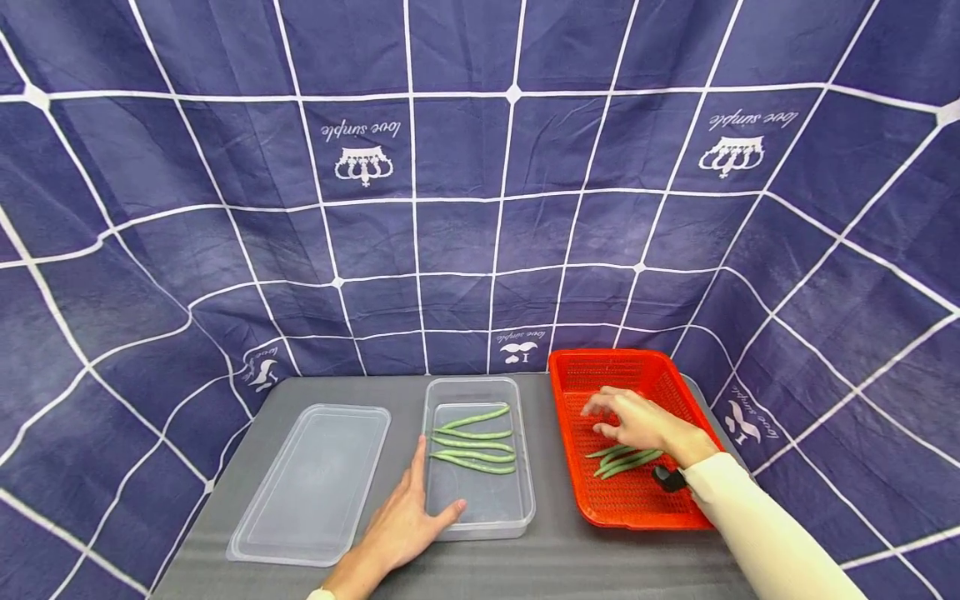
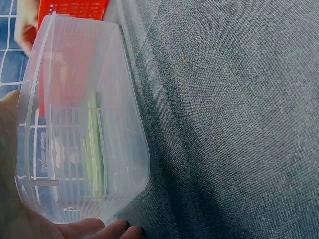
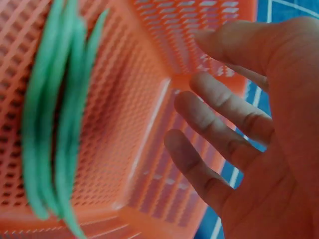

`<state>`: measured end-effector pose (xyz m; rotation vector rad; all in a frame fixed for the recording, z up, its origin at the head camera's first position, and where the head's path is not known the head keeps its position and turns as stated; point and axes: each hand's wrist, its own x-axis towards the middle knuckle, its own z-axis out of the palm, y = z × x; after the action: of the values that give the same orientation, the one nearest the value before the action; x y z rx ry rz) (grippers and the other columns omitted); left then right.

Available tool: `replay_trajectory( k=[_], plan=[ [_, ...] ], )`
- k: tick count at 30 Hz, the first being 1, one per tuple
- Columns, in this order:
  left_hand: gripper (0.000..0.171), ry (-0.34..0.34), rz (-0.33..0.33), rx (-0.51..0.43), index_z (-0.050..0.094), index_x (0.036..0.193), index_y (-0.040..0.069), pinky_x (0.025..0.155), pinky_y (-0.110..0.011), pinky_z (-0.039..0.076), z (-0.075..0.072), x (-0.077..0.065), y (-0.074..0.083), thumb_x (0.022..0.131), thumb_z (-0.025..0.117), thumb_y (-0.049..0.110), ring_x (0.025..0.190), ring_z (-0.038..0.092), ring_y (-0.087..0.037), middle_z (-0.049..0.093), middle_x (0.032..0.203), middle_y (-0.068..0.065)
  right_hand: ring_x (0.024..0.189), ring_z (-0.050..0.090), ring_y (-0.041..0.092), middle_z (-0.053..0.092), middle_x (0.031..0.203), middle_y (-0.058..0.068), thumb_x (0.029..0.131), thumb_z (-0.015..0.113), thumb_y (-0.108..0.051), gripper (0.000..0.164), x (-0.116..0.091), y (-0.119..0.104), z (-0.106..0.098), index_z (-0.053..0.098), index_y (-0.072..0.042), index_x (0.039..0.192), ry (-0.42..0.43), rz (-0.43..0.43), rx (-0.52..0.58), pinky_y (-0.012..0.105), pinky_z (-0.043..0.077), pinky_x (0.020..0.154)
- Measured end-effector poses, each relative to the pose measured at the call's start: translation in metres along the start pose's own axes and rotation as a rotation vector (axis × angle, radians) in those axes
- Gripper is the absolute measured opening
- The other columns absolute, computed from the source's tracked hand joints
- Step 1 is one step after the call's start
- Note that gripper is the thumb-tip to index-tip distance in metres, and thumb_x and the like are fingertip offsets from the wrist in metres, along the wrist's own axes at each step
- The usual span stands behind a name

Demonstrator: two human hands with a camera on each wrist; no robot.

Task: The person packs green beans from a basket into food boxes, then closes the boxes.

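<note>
A clear plastic container (image 1: 480,510) stands mid-table with several green beans (image 1: 472,446) lying crosswise in it. My left hand (image 1: 408,508) holds its near left corner. The fingers run along the outside of the left wall and the thumb reaches over the near rim, visible through the plastic in the left wrist view. On the right, a red perforated basket (image 1: 615,515) has more green beans (image 1: 626,461) on its floor. Over that basket hovers my right hand (image 1: 637,421), fingers spread and loosely bent, apart from the beans (image 3: 55,114) and holding nothing.
A flat translucent lid (image 1: 311,487) lies on the grey tabletop (image 1: 480,575) at the left. Behind and at both sides hangs a blue cloth (image 1: 457,242) with white grid lines, close to the basket's far edge.
</note>
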<state>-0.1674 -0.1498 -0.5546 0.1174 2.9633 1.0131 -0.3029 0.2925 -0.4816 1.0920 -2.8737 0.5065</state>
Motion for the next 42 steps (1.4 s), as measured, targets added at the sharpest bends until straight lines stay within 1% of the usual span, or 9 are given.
replay_trajectory(
  k=[2, 7, 11, 17, 22, 27, 32, 37, 42],
  plan=[
    [0.132, -0.001, -0.003, -0.003, 0.009, 0.189, 0.019, 0.096, -0.072, 0.064, 0.000, -0.001, 0.000, 0.095, 0.090, 0.066, 0.142, 0.071, -0.055, 0.060, 0.170, -0.028, 0.107, 0.080, 0.026, 0.080, 0.119, 0.003, 0.099, 0.089, -0.006, 0.026, -0.006, 0.009, 0.004, 0.083, -0.012, 0.123, -0.006, -0.017, 0.009, 0.045, 0.064, 0.098],
    [0.133, 0.002, -0.010, -0.002, 0.008, 0.189, 0.020, 0.095, -0.072, 0.064, -0.001, -0.002, 0.001, 0.095, 0.090, 0.066, 0.141, 0.071, -0.055, 0.060, 0.170, -0.028, 0.109, 0.079, 0.029, 0.082, 0.117, 0.005, 0.094, 0.093, -0.008, 0.030, -0.017, 0.024, 0.006, 0.083, -0.009, 0.123, -0.027, -0.035, 0.040, 0.047, 0.063, 0.099],
    [0.133, 0.002, -0.016, 0.000, 0.008, 0.189, 0.022, 0.095, -0.072, 0.064, 0.000, -0.003, 0.002, 0.094, 0.089, 0.068, 0.140, 0.072, -0.055, 0.061, 0.170, -0.027, 0.105, 0.078, 0.031, 0.081, 0.114, 0.006, 0.091, 0.096, -0.010, 0.034, -0.025, 0.033, 0.006, 0.084, -0.009, 0.123, -0.048, -0.008, 0.066, 0.048, 0.064, 0.097],
    [0.132, -0.006, -0.029, 0.001, 0.009, 0.189, 0.023, 0.093, -0.074, 0.063, 0.001, -0.002, 0.002, 0.095, 0.089, 0.067, 0.142, 0.071, -0.055, 0.061, 0.170, -0.026, 0.102, 0.078, 0.027, 0.081, 0.112, 0.005, 0.087, 0.099, -0.011, 0.040, -0.032, 0.042, 0.007, 0.084, -0.008, 0.124, -0.092, 0.021, 0.095, 0.046, 0.065, 0.095],
    [0.131, -0.009, -0.028, 0.000, 0.010, 0.189, 0.022, 0.094, -0.074, 0.063, 0.002, -0.001, 0.002, 0.095, 0.089, 0.067, 0.142, 0.070, -0.055, 0.060, 0.171, -0.026, 0.102, 0.077, 0.026, 0.081, 0.112, 0.005, 0.087, 0.101, -0.013, 0.041, -0.036, 0.047, 0.008, 0.084, -0.008, 0.124, -0.127, 0.047, 0.121, 0.046, 0.065, 0.094],
    [0.130, -0.011, -0.022, -0.005, 0.010, 0.189, 0.020, 0.095, -0.075, 0.063, 0.002, 0.000, 0.001, 0.096, 0.088, 0.067, 0.145, 0.069, -0.056, 0.058, 0.173, -0.026, 0.100, 0.077, 0.027, 0.080, 0.110, 0.006, 0.085, 0.101, -0.011, 0.041, -0.040, 0.051, 0.011, 0.084, -0.010, 0.122, -0.145, 0.067, 0.140, 0.045, 0.065, 0.092],
    [0.130, -0.003, -0.008, -0.019, 0.011, 0.189, 0.018, 0.098, -0.075, 0.062, 0.002, 0.000, 0.000, 0.096, 0.088, 0.066, 0.150, 0.065, -0.057, 0.053, 0.177, -0.027, 0.099, 0.076, 0.022, 0.079, 0.108, 0.004, 0.083, 0.102, -0.010, 0.040, -0.040, 0.055, 0.017, 0.085, -0.012, 0.119, -0.152, 0.075, 0.149, 0.042, 0.065, 0.091],
    [0.130, 0.003, -0.005, -0.013, 0.012, 0.189, 0.018, 0.099, -0.074, 0.063, 0.002, 0.000, 0.000, 0.096, 0.088, 0.066, 0.147, 0.067, -0.056, 0.056, 0.175, -0.028, 0.096, 0.073, 0.016, 0.078, 0.104, 0.002, 0.081, 0.102, -0.008, 0.039, -0.040, 0.056, 0.020, 0.086, -0.012, 0.117, -0.156, 0.082, 0.157, 0.037, 0.063, 0.089],
    [0.130, -0.001, -0.007, -0.010, 0.011, 0.189, 0.019, 0.098, -0.073, 0.063, 0.001, 0.000, 0.001, 0.096, 0.089, 0.066, 0.144, 0.069, -0.056, 0.057, 0.174, -0.027, 0.094, 0.070, 0.008, 0.076, 0.102, -0.001, 0.080, 0.101, -0.005, 0.036, -0.039, 0.056, 0.019, 0.086, -0.014, 0.112, -0.175, 0.115, 0.174, 0.029, 0.059, 0.086]
  ],
)
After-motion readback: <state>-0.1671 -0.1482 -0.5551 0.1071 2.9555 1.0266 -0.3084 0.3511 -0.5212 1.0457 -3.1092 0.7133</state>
